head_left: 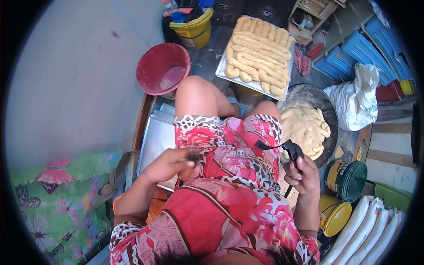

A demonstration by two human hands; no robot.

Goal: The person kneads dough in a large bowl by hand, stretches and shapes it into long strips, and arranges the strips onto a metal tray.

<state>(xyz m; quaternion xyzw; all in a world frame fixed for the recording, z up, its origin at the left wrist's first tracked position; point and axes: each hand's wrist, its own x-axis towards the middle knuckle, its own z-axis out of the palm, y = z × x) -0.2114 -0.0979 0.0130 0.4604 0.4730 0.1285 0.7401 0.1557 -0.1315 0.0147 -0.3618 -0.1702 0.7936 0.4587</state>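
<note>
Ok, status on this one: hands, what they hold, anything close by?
Left hand pinching a small dark piece. Right hand gripping a black strap with clip. Both over the lap. Dough bowl and tray of dough rolls ahead, untouched.

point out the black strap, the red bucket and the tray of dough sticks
black strap [292, 150], head view, on the buckle end above the right hand
red bucket [162, 68], head view, inside bottom
tray [221, 70], head view, bare left rim
</note>
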